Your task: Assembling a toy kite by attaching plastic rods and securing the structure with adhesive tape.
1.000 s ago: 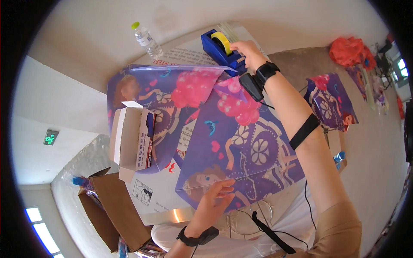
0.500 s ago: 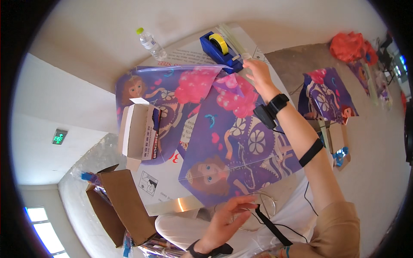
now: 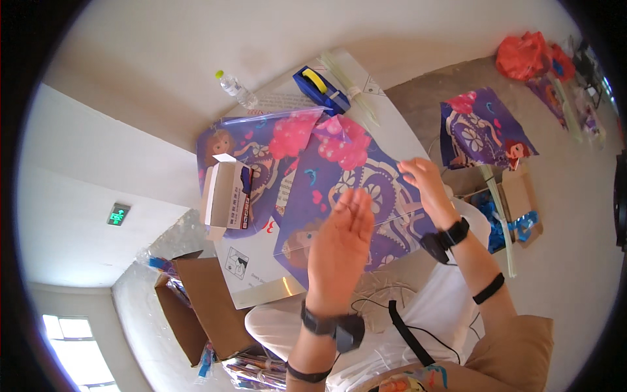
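My left hand [image 3: 341, 251] is raised over the near part of a purple printed plastic sheet [image 3: 326, 173], fingers stretched out and nothing in them. At the sheet's right edge, my right hand [image 3: 428, 189] has its fingers bent together; whatever may be between the tips is too small to make out. The sheet shows a cartoon princess and pink balls, and a seam crosses its near part. A second printed sheet [image 3: 225, 140] lies to its left, partly overlapped. Beyond them stands a blue tape dispenser [image 3: 336, 98] with a yellow roll core.
An opened small carton [image 3: 228, 199] stands on the left sheet. A water bottle [image 3: 238, 90] and pale thin sticks [image 3: 356, 95] are at the back of the white board [image 3: 245, 287]. A brown box [image 3: 202, 307] sits at lower left; another printed sheet [image 3: 480, 130] lies right, above an open carton [image 3: 522, 202].
My right hand has left the tape dispenser and come back toward me, to the sheet's right edge. My left hand has risen from my lap to over the sheet. The view has shifted slightly.
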A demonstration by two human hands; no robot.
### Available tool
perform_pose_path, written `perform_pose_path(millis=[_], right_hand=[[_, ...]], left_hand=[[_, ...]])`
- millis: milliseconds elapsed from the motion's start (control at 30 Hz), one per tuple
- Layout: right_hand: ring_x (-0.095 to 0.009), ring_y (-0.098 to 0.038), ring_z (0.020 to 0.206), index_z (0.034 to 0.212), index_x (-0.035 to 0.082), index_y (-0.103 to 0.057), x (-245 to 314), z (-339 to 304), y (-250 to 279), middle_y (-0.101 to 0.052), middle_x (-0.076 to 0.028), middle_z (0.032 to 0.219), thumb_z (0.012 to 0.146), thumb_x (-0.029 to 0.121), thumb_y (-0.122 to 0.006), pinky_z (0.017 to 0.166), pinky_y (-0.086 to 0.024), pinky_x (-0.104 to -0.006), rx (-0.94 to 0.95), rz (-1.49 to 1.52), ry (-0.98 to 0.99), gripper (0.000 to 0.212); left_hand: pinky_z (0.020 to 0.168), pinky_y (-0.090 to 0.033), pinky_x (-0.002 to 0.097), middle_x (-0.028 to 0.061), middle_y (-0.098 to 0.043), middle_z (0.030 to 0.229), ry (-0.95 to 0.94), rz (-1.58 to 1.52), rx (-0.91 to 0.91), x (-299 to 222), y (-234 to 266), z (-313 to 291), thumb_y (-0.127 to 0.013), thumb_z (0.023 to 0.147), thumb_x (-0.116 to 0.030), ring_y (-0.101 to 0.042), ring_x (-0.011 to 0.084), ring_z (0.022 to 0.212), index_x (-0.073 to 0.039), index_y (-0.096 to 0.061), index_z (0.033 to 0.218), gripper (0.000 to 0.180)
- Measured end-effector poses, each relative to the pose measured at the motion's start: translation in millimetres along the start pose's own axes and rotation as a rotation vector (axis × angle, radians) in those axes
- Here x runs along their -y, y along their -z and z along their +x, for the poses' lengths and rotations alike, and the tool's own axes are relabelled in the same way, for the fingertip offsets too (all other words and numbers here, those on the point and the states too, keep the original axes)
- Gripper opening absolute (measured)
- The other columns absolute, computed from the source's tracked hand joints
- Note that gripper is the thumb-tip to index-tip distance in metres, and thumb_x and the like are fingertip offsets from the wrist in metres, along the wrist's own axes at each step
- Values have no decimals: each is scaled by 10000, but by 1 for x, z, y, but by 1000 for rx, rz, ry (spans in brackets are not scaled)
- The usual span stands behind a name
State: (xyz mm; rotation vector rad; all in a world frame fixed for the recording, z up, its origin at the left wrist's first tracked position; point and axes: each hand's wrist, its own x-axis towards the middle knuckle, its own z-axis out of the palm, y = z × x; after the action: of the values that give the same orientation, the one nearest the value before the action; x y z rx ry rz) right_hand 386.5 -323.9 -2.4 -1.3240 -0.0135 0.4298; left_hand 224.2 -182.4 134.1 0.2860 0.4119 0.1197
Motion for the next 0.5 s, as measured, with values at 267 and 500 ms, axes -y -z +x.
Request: perform_pose_path(millis=[267,500], right_hand=[[-96,-563,845,807,38,-630,-14,-59,48,-626,-22,827,876,184,-635,772,-405,-234,-55,154,122,161],[-99,-565,799,835,27,-633,-43,-50,45,-624,-26,820,889,180,-632,766,-422,-257,-123,84,84,162]], left_hand=[[920,-499,332,130,-565,1104,-211,-19,-389,7,15,130,-496,873,-1,-566,233,1057,56,-506,1088,222],[833,-513,300,117,-576,960,-477,1370,-86,-52,116,276,-558,870,-83,-584,217,908,12,-543,981,147]])
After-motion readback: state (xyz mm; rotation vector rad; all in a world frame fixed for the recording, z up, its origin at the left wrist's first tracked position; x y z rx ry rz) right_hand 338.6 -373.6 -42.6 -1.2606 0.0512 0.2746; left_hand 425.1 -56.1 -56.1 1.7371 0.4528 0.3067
